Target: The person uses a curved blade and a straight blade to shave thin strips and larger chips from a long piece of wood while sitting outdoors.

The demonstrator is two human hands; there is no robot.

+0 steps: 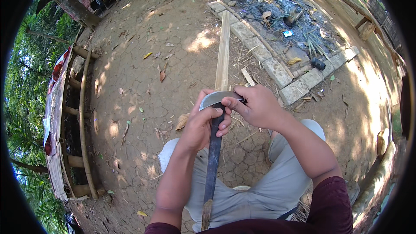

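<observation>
A long, narrow wooden strip (pixel 223 52) stretches away from between my legs, pale and bare in its far half. Its near half (pixel 212 160) is dark, with a rough brown end close to my body; whether both halves are one piece I cannot tell. My left hand (pixel 197 123) is closed around the strip near its middle. A knife with a short curved blade (pixel 213 99) lies across the strip there, its handle mostly hidden in my right hand (pixel 260 106), which grips it. My left thumb sits just below the blade, on the dark part.
Ahead to the right, a fire pit (pixel 281 21) of ash and charred bits has a block border (pixel 273 71). A wood chip (pixel 248 77) lies beside it. A pole-framed platform (pixel 84 117) stands at left, and a log (pixel 377 186) at right. Dry leaves dot the cracked ground.
</observation>
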